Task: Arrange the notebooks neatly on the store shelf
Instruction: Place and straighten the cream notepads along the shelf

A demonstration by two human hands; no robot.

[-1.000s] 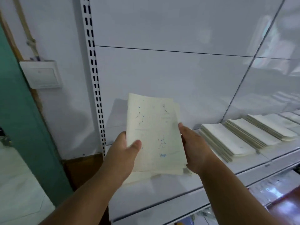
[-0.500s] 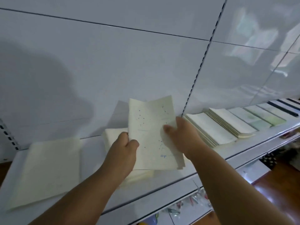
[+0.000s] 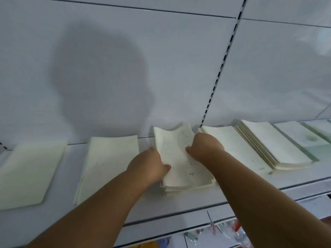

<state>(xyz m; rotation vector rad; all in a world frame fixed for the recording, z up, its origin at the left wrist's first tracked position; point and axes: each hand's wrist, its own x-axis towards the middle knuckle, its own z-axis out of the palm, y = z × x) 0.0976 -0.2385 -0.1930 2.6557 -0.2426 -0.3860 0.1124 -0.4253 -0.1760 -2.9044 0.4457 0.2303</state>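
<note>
1. The white back panel fills most of the view, split by a slotted upright, with a broad shadow cast on it.
2. The shelf runs across below it, its front edge sloping down to the left.
3. Stacks of pale notebooks lie in a row on the shelf: a far-left stack, a second stack just left of the hands, a stack just right of the hands, then a thicker stack and more toward the right edge (these blur together).
4. The held notebooks, a small bundle with faint blue specks on the top cover, sit low on the shelf between the second stack and the right one, bent upward at the far end.
5. The left hand grips the bundle's left edge, thumb on top.
6. The right hand grips the right edge, fingers curled round it, thumb pressing the cover.
</note>
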